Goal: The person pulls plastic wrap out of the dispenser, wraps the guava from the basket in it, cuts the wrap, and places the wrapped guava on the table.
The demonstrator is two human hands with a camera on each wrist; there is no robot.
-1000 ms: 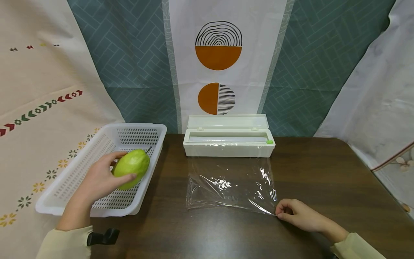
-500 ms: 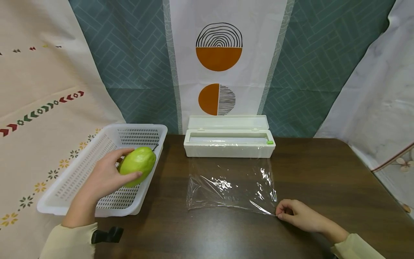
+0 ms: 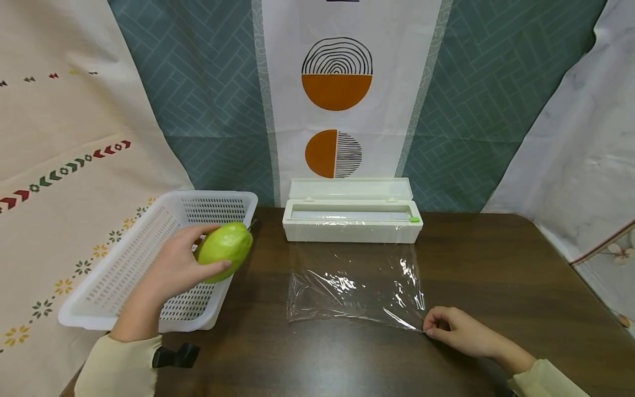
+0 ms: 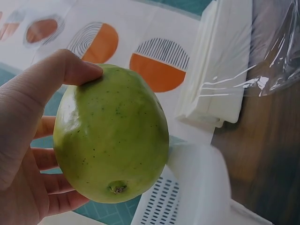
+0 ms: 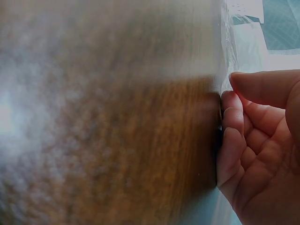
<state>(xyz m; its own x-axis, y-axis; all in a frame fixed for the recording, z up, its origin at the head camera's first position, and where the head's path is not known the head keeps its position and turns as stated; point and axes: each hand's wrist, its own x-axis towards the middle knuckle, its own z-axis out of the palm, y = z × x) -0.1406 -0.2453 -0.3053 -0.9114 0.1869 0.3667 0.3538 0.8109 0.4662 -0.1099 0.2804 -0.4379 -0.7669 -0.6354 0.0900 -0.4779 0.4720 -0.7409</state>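
My left hand (image 3: 178, 267) grips a green pear (image 3: 225, 248) around its side, thumb on one face and fingers curled behind. The dark stem points away to the right, and in the left wrist view the speckled pear (image 4: 112, 136) shows its blossom end. It is held up over the right rim of a white slotted basket (image 3: 96, 284). My right hand (image 3: 461, 331) pinches the near right corner of a sheet of clear plastic wrap (image 3: 352, 281) between thumb and fingers, low at the tabletop. The sheet stretches back to a white wrap dispenser (image 3: 352, 231).
The dispenser's lid (image 3: 349, 189) stands raised, with a small green slider (image 3: 414, 219) at its right end. Dark wooden table (image 3: 347, 364) surrounds the sheet. Patterned cloth (image 3: 208, 110) hangs behind, and a black strap (image 3: 176, 355) sits at the left wrist.
My left hand has moved right and slightly up with the pear, from inside the basket to over its right rim. The right hand keeps its pinch on the wrap corner.
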